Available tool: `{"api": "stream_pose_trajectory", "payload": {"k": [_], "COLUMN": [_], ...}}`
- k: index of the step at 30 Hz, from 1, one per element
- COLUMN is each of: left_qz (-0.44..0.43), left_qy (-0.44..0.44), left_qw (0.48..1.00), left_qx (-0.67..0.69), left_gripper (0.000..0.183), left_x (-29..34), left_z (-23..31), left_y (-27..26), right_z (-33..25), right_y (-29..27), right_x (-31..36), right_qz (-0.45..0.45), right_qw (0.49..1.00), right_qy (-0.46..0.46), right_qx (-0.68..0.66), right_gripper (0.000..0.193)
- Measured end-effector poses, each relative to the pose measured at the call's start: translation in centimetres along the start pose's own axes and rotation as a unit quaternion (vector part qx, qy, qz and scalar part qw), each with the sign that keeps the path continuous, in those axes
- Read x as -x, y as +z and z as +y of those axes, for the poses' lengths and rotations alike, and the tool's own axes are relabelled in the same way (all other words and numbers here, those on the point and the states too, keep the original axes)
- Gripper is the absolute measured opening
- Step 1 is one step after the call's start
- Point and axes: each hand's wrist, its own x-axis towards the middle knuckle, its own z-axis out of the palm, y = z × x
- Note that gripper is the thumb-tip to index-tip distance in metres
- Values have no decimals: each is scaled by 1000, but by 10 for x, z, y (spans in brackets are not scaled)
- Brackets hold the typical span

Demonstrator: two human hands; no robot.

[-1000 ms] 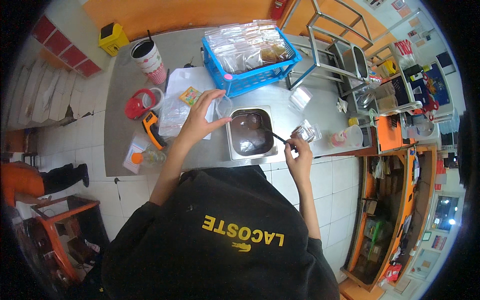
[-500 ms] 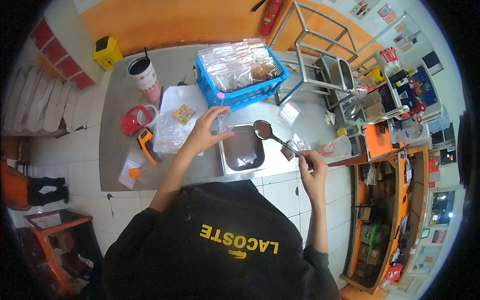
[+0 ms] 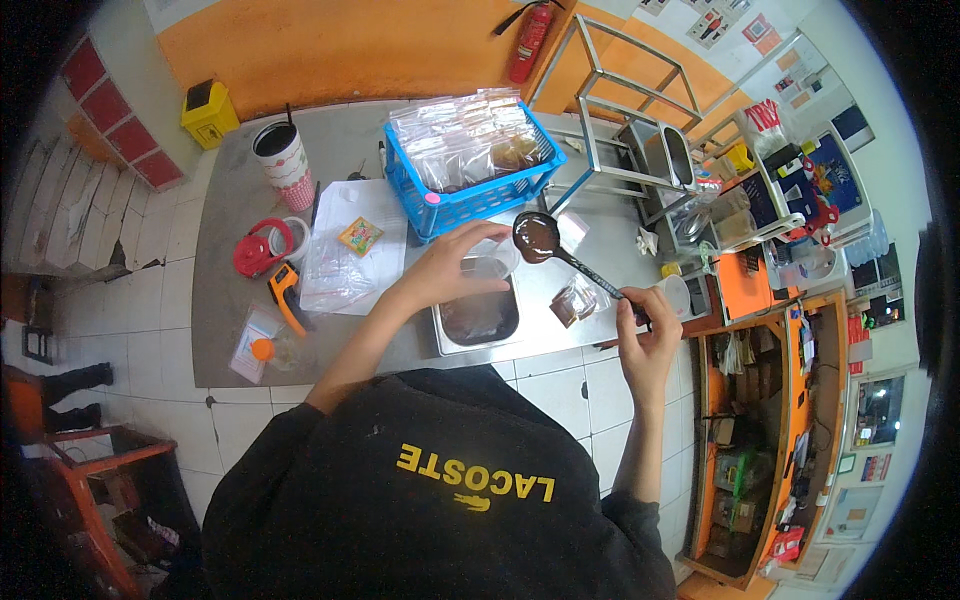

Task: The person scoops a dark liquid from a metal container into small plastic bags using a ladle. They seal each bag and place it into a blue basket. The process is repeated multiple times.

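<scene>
My right hand (image 3: 648, 335) grips the handle of a black ladle (image 3: 590, 272). Glossy dark brown sauce (image 3: 536, 235) fills the ladle's bowl, which is raised beyond the far right corner of a metal pan (image 3: 437, 325). My left hand (image 3: 450, 265) is curled around a clear, round-mouthed plastic container (image 3: 492, 258) over the pan; whether it is a cup or an opened bag I cannot tell. The ladle's bowl is close to its right side. Brown residue coats the inside of the pan. A small filled packet (image 3: 575, 302) lies right of the pan.
Beyond the pan stands a blue basket (image 3: 470, 207) of filled zip bags. On the left are a patterned tumbler (image 3: 285, 165), a red tape roll (image 3: 262, 248), an orange-black thermometer gun (image 3: 288, 298) and clear bags (image 3: 340, 275). A metal frame (image 3: 590, 130) rises at the back right.
The ladle has turned and risen slightly, its sauce now clearly visible. My left hand has shifted right, bringing the clear plastic container beside the ladle's bowl. The view has shifted a little.
</scene>
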Motion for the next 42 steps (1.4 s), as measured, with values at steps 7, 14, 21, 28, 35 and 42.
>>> {"api": "stream_pose_trajectory", "payload": {"k": [7, 14, 21, 28, 35, 42], "left_qz": [-16, -30, -19, -20, 13, -37], "left_qy": [9, -2, 42, 34, 5, 19], "left_qw": [1000, 999, 997, 997, 999, 994], "left_qx": [24, 33, 63, 59, 37, -100], "left_gripper": [70, 78, 72, 74, 65, 23], "left_x": [-6, -10, -11, -10, 8, 44], "left_z": [6, 17, 16, 18, 4, -32], "left_y": [-4, -12, -7, -8, -1, -12], "right_z": [1, -3, 8, 13, 59, 84], "right_y": [9, 2, 4, 8, 36, 97], "right_x": [3, -4, 6, 8, 37, 86], "right_qz": [3, 54, 45, 15, -112, -203], "right_qw": [1000, 998, 994, 998, 973, 971], "right_qy": [3, -42, -61, -48, 141, 22], "right_qx": [0, 17, 78, 46, -146, 125], "right_gripper": [10, 15, 20, 19, 20, 24]}}
